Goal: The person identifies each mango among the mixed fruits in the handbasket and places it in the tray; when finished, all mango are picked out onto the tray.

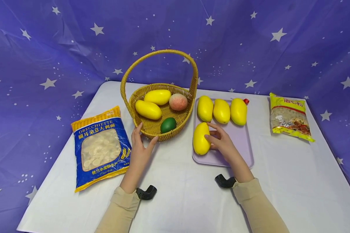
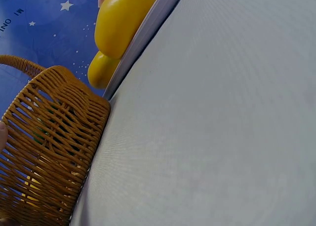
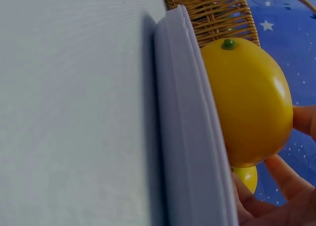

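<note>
On the lilac tray (image 1: 236, 142), my right hand (image 1: 223, 144) holds a yellow mango (image 1: 201, 139) from its right side, thumb and fingers against the skin. The right wrist view shows this mango (image 3: 252, 102) with its green stem end toward the camera. Behind it on the tray lie three more mangoes (image 1: 221, 111) in a row. My left hand (image 1: 141, 152) touches the front left rim of a wicker basket (image 1: 180, 131), fingers fairly straight and thumb spread. Inside the basket are two long yellow fruits (image 1: 148, 110), a pink speckled round fruit (image 1: 178, 102) and a dark green egg-shaped fruit (image 1: 168, 125).
A blue and yellow orecchiette bag (image 1: 100, 149) lies left of the basket. Toward the right edge of the white table (image 1: 283, 174) is a yellow clear-fronted food packet (image 1: 290, 118). A small red object (image 1: 246, 101) shows behind the tray. The basket's tall handle (image 1: 163, 51) arches upward.
</note>
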`<state>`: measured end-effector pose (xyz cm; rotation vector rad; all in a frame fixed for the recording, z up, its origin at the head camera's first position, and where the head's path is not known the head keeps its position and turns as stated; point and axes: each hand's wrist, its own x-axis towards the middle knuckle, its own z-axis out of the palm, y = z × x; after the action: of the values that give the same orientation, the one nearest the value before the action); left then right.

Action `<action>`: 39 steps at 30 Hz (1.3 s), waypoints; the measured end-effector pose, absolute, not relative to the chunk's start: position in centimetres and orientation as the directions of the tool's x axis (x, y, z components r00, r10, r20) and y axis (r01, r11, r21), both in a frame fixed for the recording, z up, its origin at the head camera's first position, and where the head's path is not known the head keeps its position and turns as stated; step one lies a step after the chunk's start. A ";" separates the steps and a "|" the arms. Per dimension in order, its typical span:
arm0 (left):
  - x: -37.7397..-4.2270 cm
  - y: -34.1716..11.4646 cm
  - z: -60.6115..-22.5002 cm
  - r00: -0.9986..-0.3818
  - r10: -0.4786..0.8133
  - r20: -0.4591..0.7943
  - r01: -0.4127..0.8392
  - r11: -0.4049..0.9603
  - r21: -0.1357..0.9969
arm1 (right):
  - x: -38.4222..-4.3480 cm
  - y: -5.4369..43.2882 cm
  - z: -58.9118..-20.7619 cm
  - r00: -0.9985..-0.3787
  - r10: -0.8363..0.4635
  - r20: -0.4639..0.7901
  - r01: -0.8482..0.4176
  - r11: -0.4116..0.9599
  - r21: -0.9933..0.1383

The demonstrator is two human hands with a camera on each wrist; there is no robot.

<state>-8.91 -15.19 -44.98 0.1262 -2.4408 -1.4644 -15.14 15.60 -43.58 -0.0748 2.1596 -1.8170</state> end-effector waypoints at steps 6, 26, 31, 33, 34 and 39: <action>-8.9 -15.2 -44.9 -0.952 -0.222 0.209 0.080 0.480 0.874 | -15.1 15.6 -43.7 -0.955 -0.210 -0.208 0.174 0.166 -0.971; -8.8 -15.1 -45.2 -0.955 -0.218 0.203 0.081 0.464 0.882 | -15.0 16.5 -43.6 -0.949 -0.193 -0.249 0.204 0.228 -0.952; -8.8 -15.1 -45.1 -0.954 -0.217 0.205 0.081 0.472 0.878 | -14.9 16.3 -43.5 -0.948 -0.214 -0.235 0.185 0.233 -0.955; -8.8 -15.1 -45.1 -0.954 -0.219 0.207 0.083 0.472 0.878 | -14.9 16.2 -43.5 -0.948 -0.218 -0.233 0.182 0.231 -0.956; -8.8 -15.1 -45.1 -0.954 -0.220 0.206 0.080 0.473 0.878 | -14.9 16.1 -43.5 -0.947 -0.221 -0.232 0.181 0.230 -0.956; -8.9 -15.2 -45.1 -0.951 -0.228 0.209 0.080 0.473 0.877 | -14.9 16.0 -43.4 -0.949 -0.221 -0.227 0.174 0.235 -0.956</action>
<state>-8.86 -15.22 -45.14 0.1256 -2.4270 -1.4689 -14.86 15.98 -43.39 -0.0443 2.1990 -1.7664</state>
